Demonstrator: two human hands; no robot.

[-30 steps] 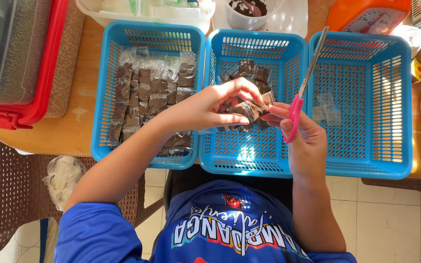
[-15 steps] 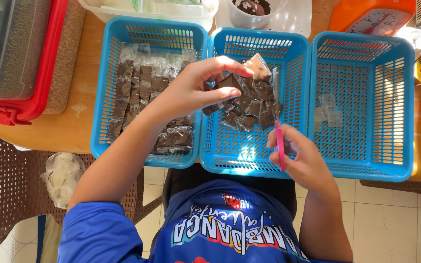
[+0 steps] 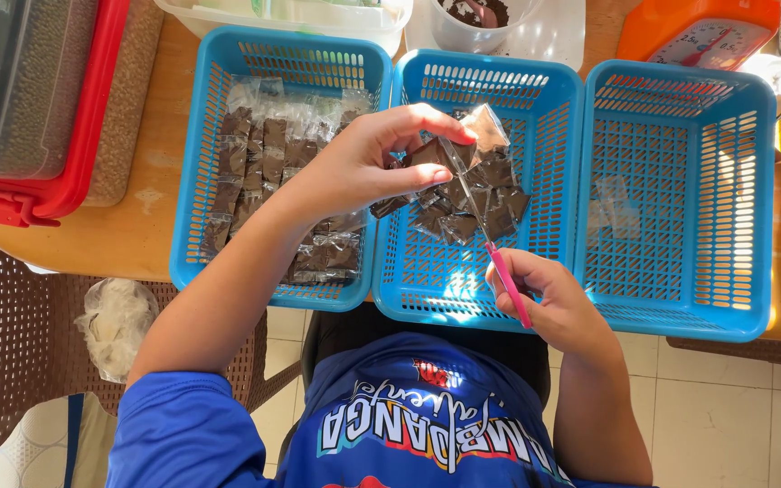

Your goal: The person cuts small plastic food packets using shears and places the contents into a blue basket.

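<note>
Left hand pinches a clear packet; right hand grips scissors (pink-handled).

Glossy clear-plastic packets, perforated plastic baskets (smooth, blue), matt wooden table.

- Person wears a blue tee, short sleeves, bright royal blue.
- Left sleeve ends above the elbow, plain blue, no trim visible.
- Chest print: big block letters in white w/ teal and pink-orange edging, seen upside down from the head cam.
- Small red-and-white emblem above the lettering, near the collar.
- Forearms bare; no watch, bands or rings visible.
- Left hand & right hand: no gloves.
</note>
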